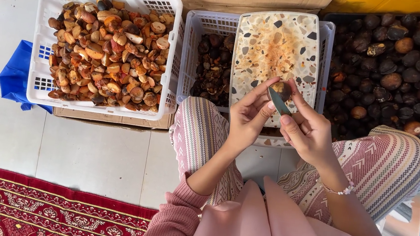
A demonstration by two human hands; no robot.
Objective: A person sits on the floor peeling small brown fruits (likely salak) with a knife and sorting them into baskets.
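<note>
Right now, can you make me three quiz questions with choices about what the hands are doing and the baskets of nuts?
1. Where is the basket of cut orange-brown pieces?
A. On the red rug
B. On the far left
C. On the person's lap

2. How many white baskets are there?
A. Two
B. Four
C. Five

3. What is the state of the dark nut?
A. Lying alone on the floor
B. Held in both hands against a blade
C. Sitting in the blue cloth

Answers: 1 B, the left basket sits at the far left. 2 A, it and the middle basket. 3 B, left hand and right hand hold the nut at the knife.
</note>
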